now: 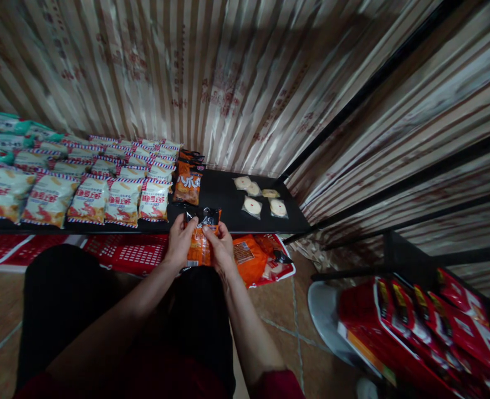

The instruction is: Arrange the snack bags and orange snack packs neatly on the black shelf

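Observation:
An orange and black snack bag (pixel 199 246) is held between both hands in front of the shelf's front edge. My left hand (pixel 181 238) grips its left side, thumb on the front. On the right side, my right hand (pixel 220 243) holds it the same way. Just behind, orange bags (pixel 188 182) stand on the black shelf (pixel 218 191). Rows of white and red snack bags (pixel 123 199) fill the shelf to their left. Several round, pale wrapped pieces (pixel 252 206) lie on the shelf's right part.
Below the shelf are red baskets (pixel 124 250), with more orange bags (pixel 249 256) in the right one. Teal bags (pixel 4 138) sit far left. Black rack bars (pixel 369 83) slant across the right, above a crate of red packets (pixel 457 327). A striped curtain (pixel 145 66) hangs behind.

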Action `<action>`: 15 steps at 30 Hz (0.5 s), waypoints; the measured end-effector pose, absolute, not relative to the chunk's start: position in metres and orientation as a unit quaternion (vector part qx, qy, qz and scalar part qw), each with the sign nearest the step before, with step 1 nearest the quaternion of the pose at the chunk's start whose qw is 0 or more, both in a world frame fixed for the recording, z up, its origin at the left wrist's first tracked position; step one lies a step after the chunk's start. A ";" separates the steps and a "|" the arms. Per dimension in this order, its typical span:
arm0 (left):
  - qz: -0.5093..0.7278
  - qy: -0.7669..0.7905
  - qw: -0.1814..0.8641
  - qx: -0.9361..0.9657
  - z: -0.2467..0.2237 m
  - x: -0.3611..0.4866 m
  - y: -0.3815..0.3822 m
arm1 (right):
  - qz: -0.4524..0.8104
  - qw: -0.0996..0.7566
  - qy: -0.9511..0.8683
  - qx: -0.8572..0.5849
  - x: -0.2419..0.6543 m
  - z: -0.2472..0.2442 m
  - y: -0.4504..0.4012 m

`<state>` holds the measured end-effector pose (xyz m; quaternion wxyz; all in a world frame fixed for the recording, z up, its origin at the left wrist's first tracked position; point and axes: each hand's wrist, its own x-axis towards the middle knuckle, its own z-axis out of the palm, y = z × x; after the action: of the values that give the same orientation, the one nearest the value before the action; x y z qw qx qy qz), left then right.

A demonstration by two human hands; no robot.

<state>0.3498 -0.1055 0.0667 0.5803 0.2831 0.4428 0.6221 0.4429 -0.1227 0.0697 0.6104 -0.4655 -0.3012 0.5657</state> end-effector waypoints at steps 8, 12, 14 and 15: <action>0.612 0.488 0.554 0.284 0.066 0.351 -0.101 | 0.572 0.600 -0.311 -0.466 0.446 0.066 -0.122; 0.613 0.509 0.522 0.305 0.067 0.347 -0.094 | 0.591 0.575 -0.341 -0.452 0.449 0.065 -0.125; 0.617 0.513 0.513 0.306 0.069 0.345 -0.091 | 0.611 0.548 -0.354 -0.450 0.451 0.065 -0.129; 0.620 0.511 0.513 0.300 0.070 0.344 -0.090 | 0.622 0.533 -0.360 -0.447 0.451 0.064 -0.131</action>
<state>0.3442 -0.0902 0.0704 0.5135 0.3002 0.5113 0.6203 0.4509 -0.1308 0.0645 0.5329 -0.4466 -0.3601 0.6220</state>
